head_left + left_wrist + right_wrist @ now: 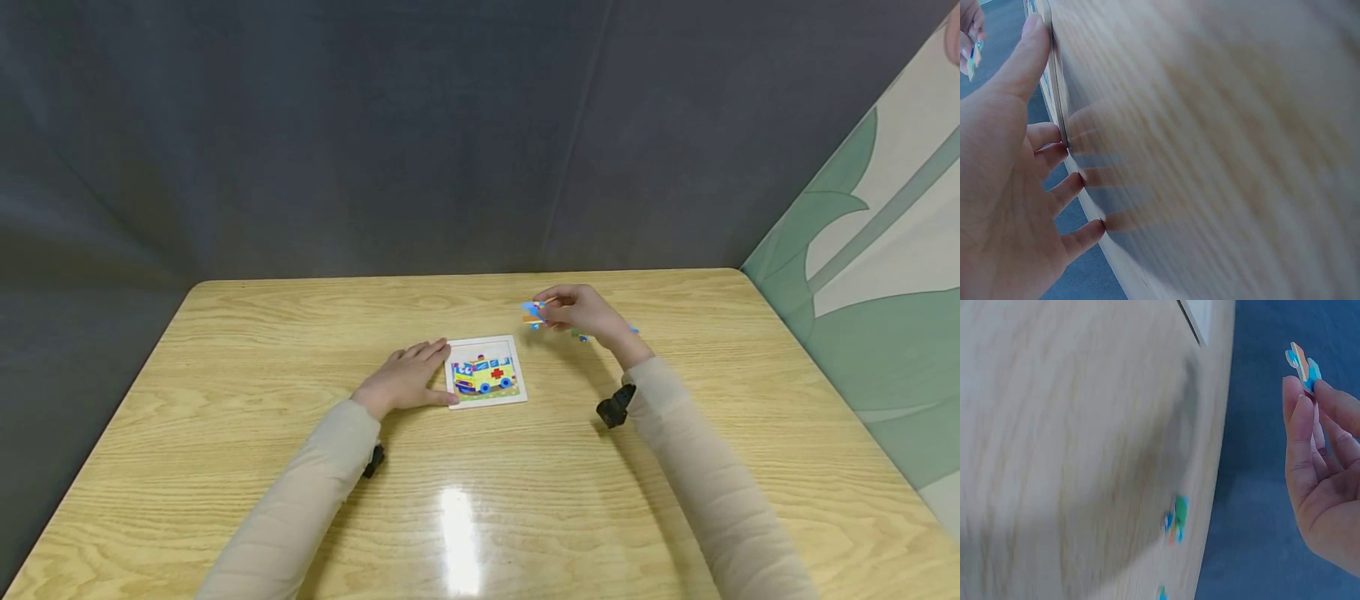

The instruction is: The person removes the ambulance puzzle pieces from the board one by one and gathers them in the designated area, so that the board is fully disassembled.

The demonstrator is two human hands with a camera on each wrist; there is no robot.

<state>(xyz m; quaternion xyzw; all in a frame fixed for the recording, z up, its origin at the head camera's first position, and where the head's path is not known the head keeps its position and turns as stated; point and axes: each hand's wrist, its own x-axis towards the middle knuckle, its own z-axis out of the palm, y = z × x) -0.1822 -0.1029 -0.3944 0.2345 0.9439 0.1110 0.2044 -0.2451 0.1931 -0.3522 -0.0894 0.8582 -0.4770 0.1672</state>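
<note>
Mid-table in the head view lies a white-framed jigsaw puzzle [487, 404] with a yellow ambulance picture across its lower part; its upper strip is bare white. My left hand [405, 379] rests at the left side of the frame, fingers spread, the thumb at the lower corner and a fingertip by the upper one. Beyond the frame's upper right, my right hand [581, 312] pinches a blue and orange puzzle piece [532, 311] between thumb and fingers. That puzzle piece [1300, 365] is held above the table in the right wrist view.
A loose puzzle piece [1178, 519] with green and blue lies on the table under the right hand, and another blue piece [1162, 594] lies farther along. A dark curtain [375, 142] hangs behind the table [262, 350]. At the right is a wall with leaf patterns [892, 350].
</note>
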